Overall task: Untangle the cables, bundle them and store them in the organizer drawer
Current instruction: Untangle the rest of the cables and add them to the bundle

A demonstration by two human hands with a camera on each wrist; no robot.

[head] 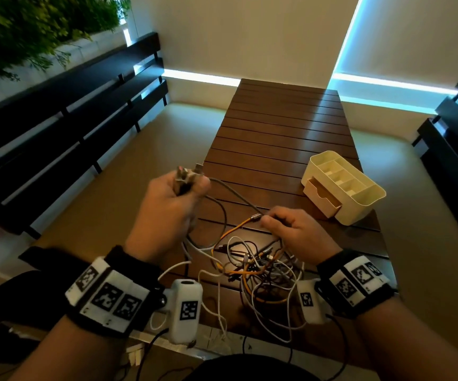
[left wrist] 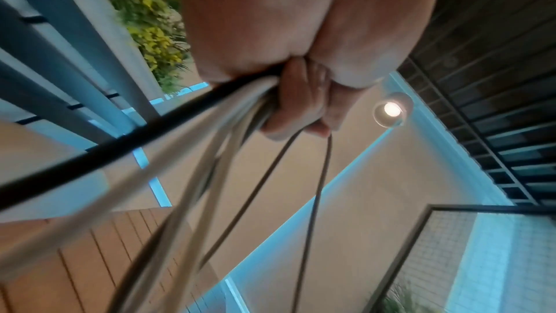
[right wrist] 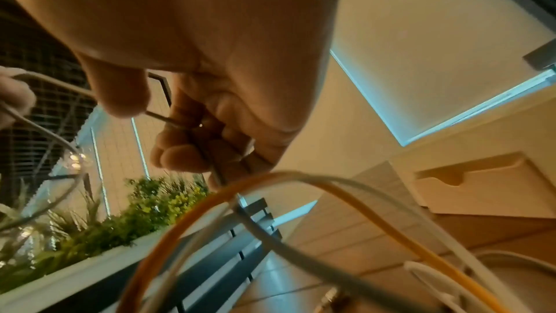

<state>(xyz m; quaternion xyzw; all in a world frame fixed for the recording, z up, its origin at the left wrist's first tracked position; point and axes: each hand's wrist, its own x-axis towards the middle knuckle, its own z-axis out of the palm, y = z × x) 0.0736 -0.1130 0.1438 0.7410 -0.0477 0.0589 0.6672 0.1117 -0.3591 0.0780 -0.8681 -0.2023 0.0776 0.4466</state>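
A tangle of white, grey, black and orange cables (head: 261, 268) lies on the near end of the brown slatted table (head: 283, 127). My left hand (head: 173, 199) is raised above the table's left edge and grips several cable ends, whose plugs (head: 192, 171) stick up from the fist; the strands (left wrist: 210, 151) hang down from its curled fingers (left wrist: 298, 101). My right hand (head: 288, 226) pinches a grey cable (head: 236, 195) just behind its metal plug, beside an orange cable (head: 236, 229). The same grey cable (right wrist: 210, 163) runs through the right hand's curled fingers (right wrist: 186, 151).
A cream organizer (head: 343, 185) with top compartments and a drawer (head: 322, 195) pulled partly out stands on the table's right side. The drawer front (right wrist: 469, 180) shows close to the right hand. Dark benches (head: 65, 127) flank the table. Wrist camera leads hang at the near edge.
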